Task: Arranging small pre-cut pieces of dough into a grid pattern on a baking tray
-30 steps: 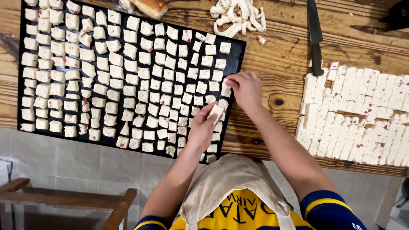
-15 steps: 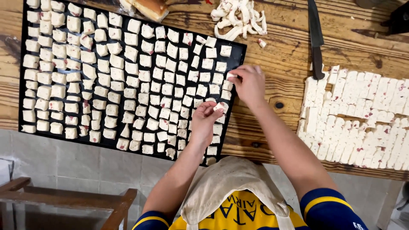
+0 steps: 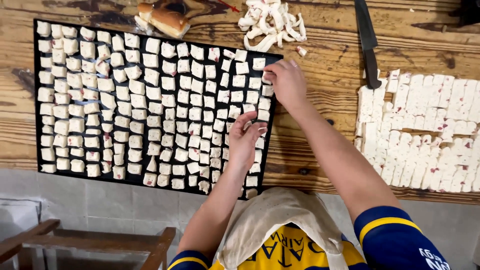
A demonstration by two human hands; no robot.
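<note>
Both hands [image 3: 287,82] set white cubes [image 3: 150,107] (pink-flecked) on a black tray [image 3: 36,100].

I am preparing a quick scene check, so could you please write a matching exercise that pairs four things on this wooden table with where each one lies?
Things:
1. black tray
2. knife
3. slab of cut white cubes
4. pile of white strips

Places:
A. right side of the table
B. top edge, just above the tray's right corner
C. left half of the table, filled with rows of cubes
D. top right, blade pointing away from the person

Pairs: 1-C, 2-D, 3-A, 4-B
</note>
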